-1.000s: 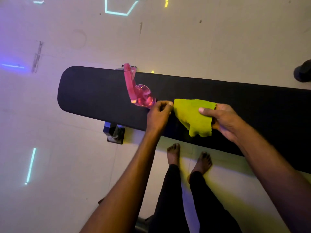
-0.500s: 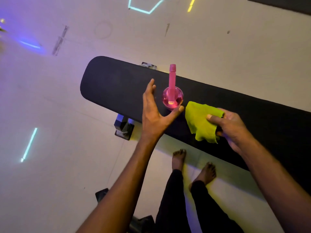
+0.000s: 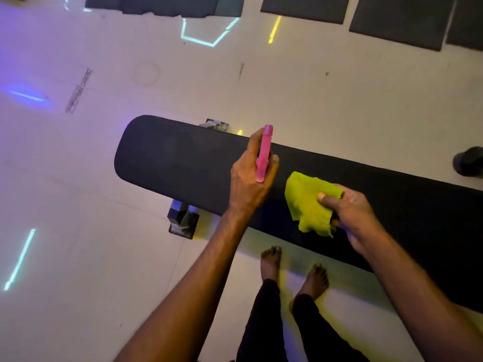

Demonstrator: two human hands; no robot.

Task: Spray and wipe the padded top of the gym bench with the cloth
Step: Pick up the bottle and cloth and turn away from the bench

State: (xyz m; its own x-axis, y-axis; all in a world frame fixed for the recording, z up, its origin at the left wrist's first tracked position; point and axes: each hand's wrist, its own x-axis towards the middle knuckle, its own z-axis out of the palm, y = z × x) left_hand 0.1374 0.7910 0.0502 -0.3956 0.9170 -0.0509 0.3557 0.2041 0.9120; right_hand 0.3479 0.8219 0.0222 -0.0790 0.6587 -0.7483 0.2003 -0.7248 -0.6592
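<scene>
The gym bench has a long black padded top (image 3: pixel 177 163) that runs from centre left off the right edge. My left hand (image 3: pixel 251 178) grips the pink spray bottle (image 3: pixel 264 152) over the pad, fingers wrapped round its neck, the nozzle pointing away from me; the bottle's body is hidden under the hand. Just to the right, my right hand (image 3: pixel 352 212) pinches a yellow-green cloth (image 3: pixel 308 205) between thumb and fingers above the pad's near edge.
A bench foot (image 3: pixel 183 220) sticks out below the pad's near side, another (image 3: pixel 214 125) on the far side. My bare feet (image 3: pixel 295 270) stand on the pale floor close to the bench. Dark mats (image 3: pixel 397 19) lie at the far top. A dark object (image 3: pixel 469 160) sits at right.
My left hand let go of the tilted bottle, opened beside it as it stood upright, and has now closed round it. The right hand has kept hold of the cloth.
</scene>
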